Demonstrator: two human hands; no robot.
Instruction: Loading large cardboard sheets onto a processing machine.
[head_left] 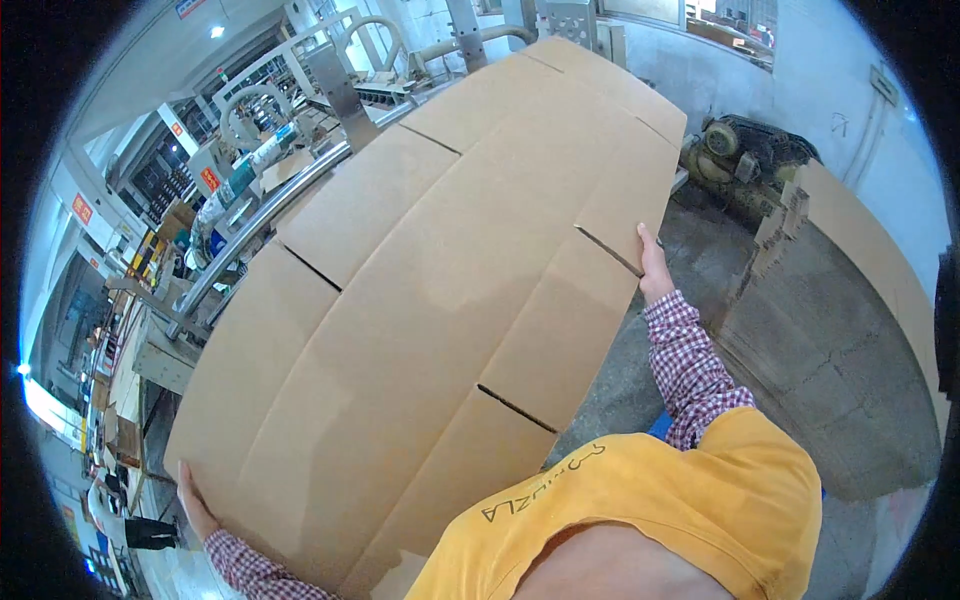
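A large flat sheet of brown cardboard (440, 270), an unfolded carton with slots and crease lines, spans the middle of the view at a slant. My left hand (194, 502) grips its lower left edge; the fingers pass partly behind the sheet. On the right edge, next to a slot, my right hand (653, 265) holds the board, with its fingertips showing along the rim. Both forearms wear checked sleeves. The sheet's far end reaches up close to a metal machine frame (340, 95).
Behind the sheet runs a metal rail (265, 215) with machinery along it. A motor-like machine (745, 155) stands on the floor by the right wall. More cardboard (870, 240) curves along the far right. Another person (135, 525) stands at the lower left, some way off.
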